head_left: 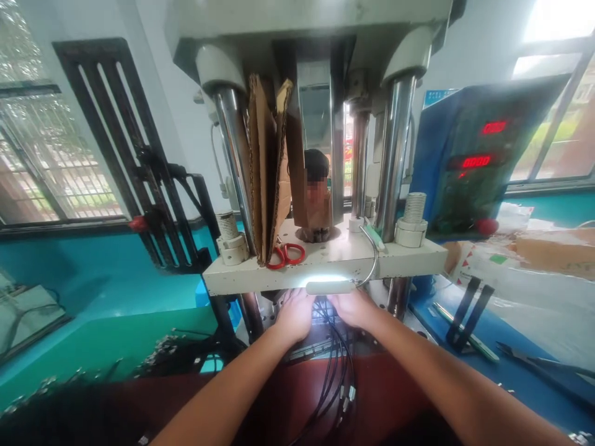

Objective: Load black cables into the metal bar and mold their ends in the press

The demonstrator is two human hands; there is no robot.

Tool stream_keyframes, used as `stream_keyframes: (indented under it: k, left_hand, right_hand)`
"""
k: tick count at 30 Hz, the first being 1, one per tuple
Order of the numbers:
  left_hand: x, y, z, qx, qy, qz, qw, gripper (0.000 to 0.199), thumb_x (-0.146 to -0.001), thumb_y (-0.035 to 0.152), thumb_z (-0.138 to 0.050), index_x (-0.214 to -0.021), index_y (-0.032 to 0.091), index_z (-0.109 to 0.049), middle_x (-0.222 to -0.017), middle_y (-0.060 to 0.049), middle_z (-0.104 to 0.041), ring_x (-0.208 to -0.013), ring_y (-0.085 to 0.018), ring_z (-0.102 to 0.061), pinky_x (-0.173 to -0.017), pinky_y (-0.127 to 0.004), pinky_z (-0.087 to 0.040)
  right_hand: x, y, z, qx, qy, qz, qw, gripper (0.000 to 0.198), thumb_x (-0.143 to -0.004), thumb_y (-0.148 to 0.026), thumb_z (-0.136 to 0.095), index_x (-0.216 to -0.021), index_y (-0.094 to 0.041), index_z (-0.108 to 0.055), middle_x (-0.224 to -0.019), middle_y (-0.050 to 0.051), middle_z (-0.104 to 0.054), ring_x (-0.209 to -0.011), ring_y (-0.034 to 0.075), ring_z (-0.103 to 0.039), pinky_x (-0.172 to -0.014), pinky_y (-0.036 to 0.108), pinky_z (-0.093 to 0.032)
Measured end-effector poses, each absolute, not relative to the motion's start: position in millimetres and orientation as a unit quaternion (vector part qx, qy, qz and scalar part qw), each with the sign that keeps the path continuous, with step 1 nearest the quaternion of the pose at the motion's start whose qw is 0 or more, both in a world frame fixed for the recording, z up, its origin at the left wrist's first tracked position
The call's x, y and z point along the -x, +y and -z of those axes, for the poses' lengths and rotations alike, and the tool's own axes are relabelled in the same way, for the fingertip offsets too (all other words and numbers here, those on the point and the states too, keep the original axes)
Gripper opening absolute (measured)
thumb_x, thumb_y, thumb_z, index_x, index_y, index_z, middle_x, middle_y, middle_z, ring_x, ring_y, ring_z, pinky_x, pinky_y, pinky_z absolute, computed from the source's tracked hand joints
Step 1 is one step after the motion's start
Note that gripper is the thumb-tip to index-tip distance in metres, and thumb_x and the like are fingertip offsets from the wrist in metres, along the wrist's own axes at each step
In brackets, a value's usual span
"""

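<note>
Both my hands reach under the white press plate [395,266], beneath a lit lamp [330,287] at its front edge. My left hand [297,314] is left of a bundle of black cables [335,353]. On the right side of that bundle is my right hand [352,306]. The fingers of both hands are mostly hidden by the plate, the lamp and glare, so any grip is unclear. The cables run out between my hands over a metal fixture [309,350] and hang toward me, with several silvery connectors [348,394] at their ends.
Red-handled scissors [287,254] and folded cardboard [264,179] rest on the plate between steel columns. Many black cables [171,353] lie in the green area at left. Pliers [530,358] lie at right, below the control box [478,155] with red digits.
</note>
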State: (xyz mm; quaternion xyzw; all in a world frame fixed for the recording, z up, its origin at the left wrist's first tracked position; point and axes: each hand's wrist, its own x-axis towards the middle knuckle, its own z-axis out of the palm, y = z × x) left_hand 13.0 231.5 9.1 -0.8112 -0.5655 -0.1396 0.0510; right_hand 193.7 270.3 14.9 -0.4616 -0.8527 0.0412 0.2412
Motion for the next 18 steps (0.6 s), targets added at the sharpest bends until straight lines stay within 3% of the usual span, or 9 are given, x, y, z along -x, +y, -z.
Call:
stream_keyframes:
  k: [5,11,15,18]
  left_hand:
    - [-6.5,226.6,-8.6,0.811,-0.564,0.144,0.056,0.055,-0.078,0.009,-0.044,-0.131,0.024,-0.049,-0.132,-0.007,-0.055,-0.125,-0.023,-0.045,-0.108,-0.038,-0.031]
    - [-6.3,238.4,3.8,0.807,-0.573,0.138,0.042,0.055,-0.075,0.009,-0.048,-0.128,0.022,-0.052,-0.131,-0.010,-0.055,-0.126,-0.028,-0.044,-0.109,-0.043,-0.029]
    - [-8.3,241.0,0.5,0.809,-0.571,0.134,0.035,0.059,-0.073,0.009,-0.050,-0.130,0.022,-0.051,-0.132,-0.011,-0.054,-0.127,-0.029,-0.043,-0.111,-0.045,-0.027]
    - [-7.4,235.6,-14.7,0.815,-0.564,0.130,0.028,0.063,-0.069,0.006,-0.051,-0.130,0.022,-0.052,-0.133,-0.010,-0.054,-0.124,-0.027,-0.047,-0.108,-0.043,-0.034]
  right_hand:
    - [-194.5,274.1,-15.6,0.429,-0.871,-0.023,0.239,0.030,-0.095,-0.033,-0.054,-0.121,-0.018,-0.058,-0.127,0.010,-0.058,-0.110,0.024,-0.058,-0.095,0.048,-0.046]
    - [-194.6,282.5,-6.6,0.415,-0.880,-0.023,0.231,0.033,-0.096,-0.034,-0.052,-0.124,-0.019,-0.057,-0.133,0.010,-0.055,-0.116,0.025,-0.055,-0.100,0.050,-0.040]
    - [-194.1,283.4,-8.0,0.417,-0.881,-0.024,0.223,0.030,-0.095,-0.031,-0.053,-0.123,-0.020,-0.057,-0.130,0.010,-0.056,-0.112,0.024,-0.057,-0.097,0.048,-0.044]
    - [-192.9,278.4,-16.2,0.421,-0.879,-0.018,0.222,0.027,-0.094,-0.031,-0.055,-0.118,-0.020,-0.059,-0.127,0.009,-0.058,-0.108,0.023,-0.059,-0.093,0.046,-0.048]
